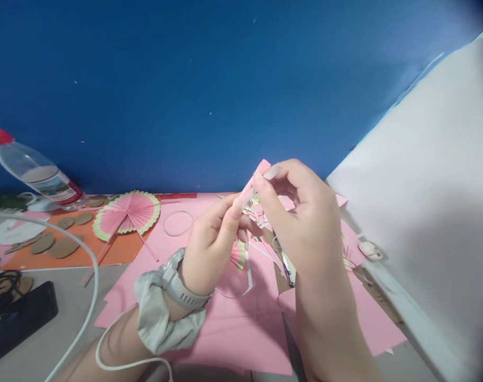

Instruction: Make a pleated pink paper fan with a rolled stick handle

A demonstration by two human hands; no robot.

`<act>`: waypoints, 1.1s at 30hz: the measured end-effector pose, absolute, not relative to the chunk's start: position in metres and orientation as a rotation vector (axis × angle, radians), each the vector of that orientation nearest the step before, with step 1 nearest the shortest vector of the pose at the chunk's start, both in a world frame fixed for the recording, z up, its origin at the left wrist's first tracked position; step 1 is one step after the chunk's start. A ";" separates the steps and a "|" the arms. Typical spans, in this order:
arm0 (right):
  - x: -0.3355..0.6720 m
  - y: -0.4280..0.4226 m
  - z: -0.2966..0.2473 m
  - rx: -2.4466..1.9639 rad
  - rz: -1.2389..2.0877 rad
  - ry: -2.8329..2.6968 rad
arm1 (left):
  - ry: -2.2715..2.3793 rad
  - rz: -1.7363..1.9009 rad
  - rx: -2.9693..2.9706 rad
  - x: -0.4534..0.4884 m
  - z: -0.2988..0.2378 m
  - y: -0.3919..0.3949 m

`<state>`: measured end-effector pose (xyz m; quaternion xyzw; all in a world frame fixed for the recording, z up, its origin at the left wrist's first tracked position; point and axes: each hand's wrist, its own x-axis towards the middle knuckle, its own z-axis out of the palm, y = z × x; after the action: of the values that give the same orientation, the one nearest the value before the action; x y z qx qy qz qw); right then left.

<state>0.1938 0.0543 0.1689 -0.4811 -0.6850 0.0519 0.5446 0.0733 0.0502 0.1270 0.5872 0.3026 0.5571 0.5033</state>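
Observation:
In front of me, above the pink paper, my left hand [217, 233] pinches the lower end of a narrow folded pink paper strip [262, 166]. Close to the strip's upper end, my right hand [305, 207] is closed on it with thumb and fingertips. A whitish edge shows along the strip between the two hands; what it is I cannot tell. Below my left hand, a thin white strip [249, 270] hangs or lies over the paper. Part of a pleated pink and yellow paper piece [238, 255] shows under the hands.
A round pleated paper fan [128, 212] lies left on orange paper [117, 255], near brown cardboard discs [64, 246]. A tape-like ring [177, 223] rests on pink paper [233, 329]. Further left are a bottle [46, 178], a black phone [22, 321] and a white cable [94, 276].

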 end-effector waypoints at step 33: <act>0.190 0.063 0.158 -1.109 -0.369 -1.754 | 0.765 1.351 1.343 0.071 0.131 0.050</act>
<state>0.1900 0.0626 0.1584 -0.4573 -0.7233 -0.1522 0.4945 0.0714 0.0504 0.1311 0.5596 0.3186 0.5629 0.5182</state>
